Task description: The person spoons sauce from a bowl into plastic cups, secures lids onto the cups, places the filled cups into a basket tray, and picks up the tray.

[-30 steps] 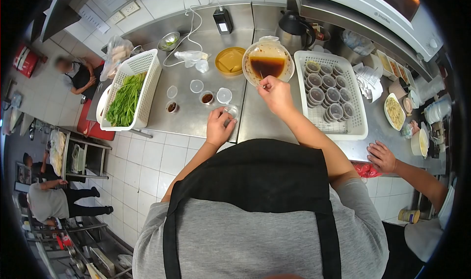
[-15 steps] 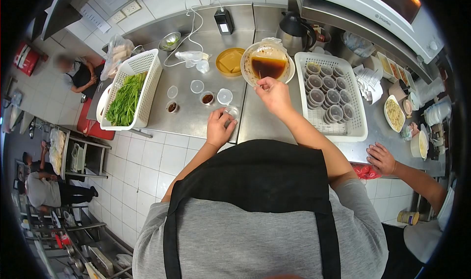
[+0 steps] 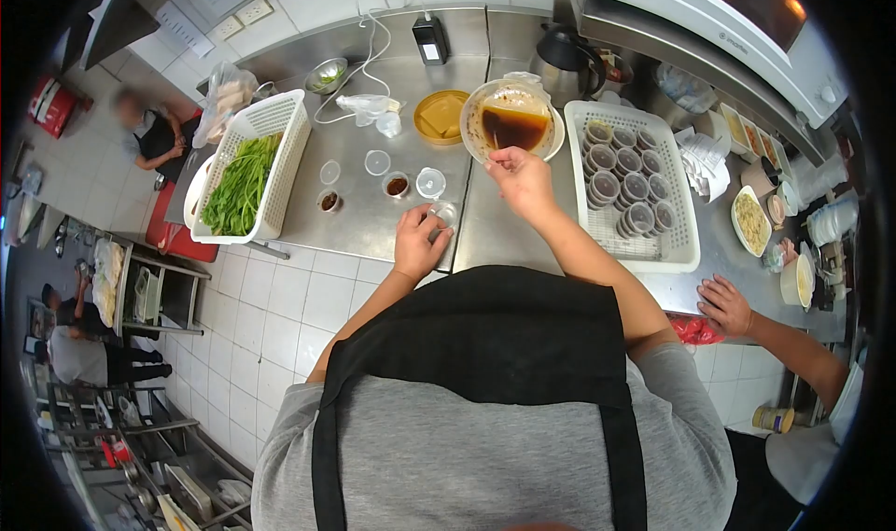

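Head view; bowl (image 3: 474, 133) of dark sauce (image 3: 515, 132) on bench (image 3: 509, 237), just ahead of right hand (image 3: 523, 182); right fingers pinched on thin utensil (image 3: 496, 144) at near rim, lower end lost in sauce; left hand (image 3: 417, 242) nearer the bench edge, fingers grasping clear cup (image 3: 444, 216) just left of bench seam, contents too small to tell; probably scooping or stirring; lift slowly and level, drain drips inside rim before crossing the bench; grip utensil lightly, turn from the wrist; steady clear cup low on its wall, off the lip; mind two filled cups (image 3: 397, 186) and loose lids (image 3: 430, 183) close by; swing right elbow wide of white basket (image 3: 687, 228) of dark-filled cups (image 3: 630, 162), just right of bowl
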{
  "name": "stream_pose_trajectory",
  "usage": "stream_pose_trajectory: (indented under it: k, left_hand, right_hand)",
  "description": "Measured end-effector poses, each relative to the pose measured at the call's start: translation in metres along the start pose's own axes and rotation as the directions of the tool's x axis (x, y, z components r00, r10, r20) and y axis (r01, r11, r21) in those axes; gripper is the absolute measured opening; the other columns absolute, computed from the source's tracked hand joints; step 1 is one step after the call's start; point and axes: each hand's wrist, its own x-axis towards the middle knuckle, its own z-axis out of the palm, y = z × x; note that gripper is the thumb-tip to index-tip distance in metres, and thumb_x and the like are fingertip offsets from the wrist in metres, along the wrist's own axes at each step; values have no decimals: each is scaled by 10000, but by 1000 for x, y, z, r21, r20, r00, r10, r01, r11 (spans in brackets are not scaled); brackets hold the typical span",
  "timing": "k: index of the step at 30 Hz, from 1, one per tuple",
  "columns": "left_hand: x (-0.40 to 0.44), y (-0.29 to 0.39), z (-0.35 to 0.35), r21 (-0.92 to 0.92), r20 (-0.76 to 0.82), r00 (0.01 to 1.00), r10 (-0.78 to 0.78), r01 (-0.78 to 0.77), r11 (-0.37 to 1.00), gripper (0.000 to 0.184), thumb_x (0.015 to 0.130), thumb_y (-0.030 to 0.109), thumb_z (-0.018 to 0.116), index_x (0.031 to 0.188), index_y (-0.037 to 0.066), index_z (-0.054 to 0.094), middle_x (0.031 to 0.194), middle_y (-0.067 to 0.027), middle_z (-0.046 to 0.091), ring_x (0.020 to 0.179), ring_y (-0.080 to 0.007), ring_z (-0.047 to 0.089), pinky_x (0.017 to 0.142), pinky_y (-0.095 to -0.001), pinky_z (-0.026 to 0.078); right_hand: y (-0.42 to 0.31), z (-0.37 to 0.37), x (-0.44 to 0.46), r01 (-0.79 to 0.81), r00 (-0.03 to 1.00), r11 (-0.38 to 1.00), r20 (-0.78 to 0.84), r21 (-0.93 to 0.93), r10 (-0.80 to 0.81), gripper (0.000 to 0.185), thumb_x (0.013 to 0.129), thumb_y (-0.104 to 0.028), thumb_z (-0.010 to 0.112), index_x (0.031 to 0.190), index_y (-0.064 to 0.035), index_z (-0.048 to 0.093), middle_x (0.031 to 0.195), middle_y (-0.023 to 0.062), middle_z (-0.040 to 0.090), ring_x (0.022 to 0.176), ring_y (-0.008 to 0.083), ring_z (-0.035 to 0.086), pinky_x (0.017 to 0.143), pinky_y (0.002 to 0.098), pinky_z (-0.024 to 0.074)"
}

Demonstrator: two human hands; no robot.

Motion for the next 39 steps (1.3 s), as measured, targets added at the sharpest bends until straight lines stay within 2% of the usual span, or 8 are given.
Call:
stream_pose_trajectory:
  k: [6, 12, 15, 25, 30, 33, 36, 39]
  left_hand:
    - [-1, 1, -1, -20, 32, 999, -35, 36, 999, 168, 724, 185, 741, 801, 84, 631, 1098, -130, 587, 1019, -336, 532, 876, -446, 421]
    - [0, 5, -5, -17, 41, 998, -42, 42, 999, 156, 725, 166, 744, 792, 77, 635, 1092, -120, 596, 1009, -334, 530, 869, -422, 438]
    - [0, 4, -4, -14, 25, 999, -23, 23, 1000, 154, 725, 164, 743, 791, 75, 635, 1100, -116, 598, 1010, -329, 533, 867, -418, 439]
    - [0, 3, -3, -18, 19, 1000, -1, 2, 1000, 162, 725, 164, 743, 794, 73, 628, 1092, -114, 600, 1005, -321, 542, 860, -421, 442]
    - [0, 4, -4, -26, 26, 1000, -8, 9, 1000, 163, 722, 166, 745, 788, 73, 628, 1087, -117, 599, 999, -325, 544, 857, -420, 443]
    - [0, 4, -4, -30, 30, 1000, -10, 11, 999, 175, 715, 175, 752, 781, 73, 627, 1082, -117, 599, 998, -327, 543, 855, -418, 445]
    - [1, 3, -6, -42, 50, 999, -8, 10, 999, 195, 704, 191, 765, 775, 74, 626, 1075, -116, 598, 997, -327, 543, 852, -417, 447]
    - [1, 4, -6, -50, 49, 999, -10, 13, 999, 214, 692, 204, 777, 764, 74, 622, 1069, -114, 598, 996, -327, 543, 852, -417, 450]
  right_hand:
    - [-3, -2, 2, -3, 999, 999, 35, 50, 1, 203, 800, -142, 691, 941, 3, 676, 742, 94, 674, 648, 148, 630, 644, 296, 503]
    - [-16, -4, -1, -132, 987, 969, 115, 208, 109, 192, 834, -102, 663, 986, 16, 653, 750, 60, 666, 561, 105, 585, 504, 259, 477]
    - [-15, -2, 1, -180, 980, 961, 125, 211, 156, 190, 837, -93, 661, 991, 17, 649, 767, 57, 668, 538, 100, 571, 475, 243, 468]
    - [-13, -1, 6, -215, 974, 937, 128, 276, 186, 190, 835, -92, 664, 988, 20, 646, 780, 62, 672, 516, 92, 553, 480, 236, 451]
    - [-17, -3, 5, -222, 972, 916, 146, 335, 182, 182, 837, -53, 646, 997, 32, 623, 817, 78, 675, 506, 90, 521, 476, 225, 437]
    - [-21, -5, 5, -243, 969, 880, 153, 409, 196, 183, 849, -75, 635, 1009, 12, 624, 828, 66, 682, 519, 85, 530, 479, 213, 411]
    - [-35, -10, 4, -298, 955, 851, 130, 433, 268, 205, 832, -58, 656, 1010, 36, 619, 807, 85, 669, 522, 104, 536, 496, 226, 432]
    - [-31, -11, 9, -277, 961, 848, 115, 451, 252, 202, 841, -45, 642, 1025, 35, 613, 826, 87, 672, 544, 105, 546, 511, 223, 436]
